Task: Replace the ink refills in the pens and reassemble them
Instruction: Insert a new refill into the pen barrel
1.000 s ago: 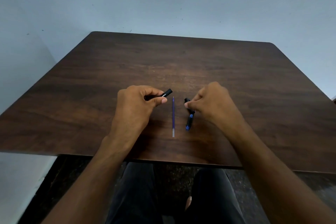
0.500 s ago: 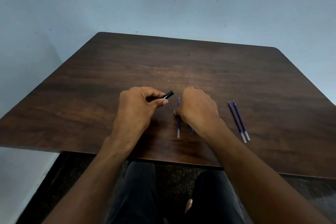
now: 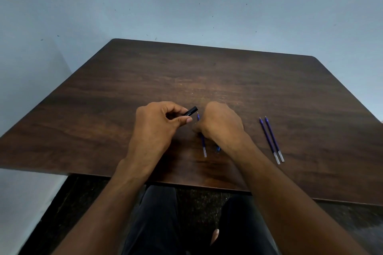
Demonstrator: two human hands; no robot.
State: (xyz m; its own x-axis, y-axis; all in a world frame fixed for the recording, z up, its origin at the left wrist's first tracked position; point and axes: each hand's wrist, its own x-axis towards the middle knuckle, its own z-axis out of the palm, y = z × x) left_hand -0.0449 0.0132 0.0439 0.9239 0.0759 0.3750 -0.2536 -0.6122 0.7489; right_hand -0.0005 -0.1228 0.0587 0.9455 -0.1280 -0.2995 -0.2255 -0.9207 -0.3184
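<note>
Nearest, low in frame, I logged dark trousers under the table edge. At centre, the left hand pinched a black pen barrel, tip pointing upper right. The right hand lay curled over a blue refill, hiding its middle; I could not tell its grip. Two spare refills lay side by side at right. Beyond stood a pale wall.

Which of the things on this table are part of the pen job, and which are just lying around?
In the job:
black pen barrel in the left hand
refill under the right hand
blue pen part
two spare refills

Lying about:
nothing else on the table
</note>
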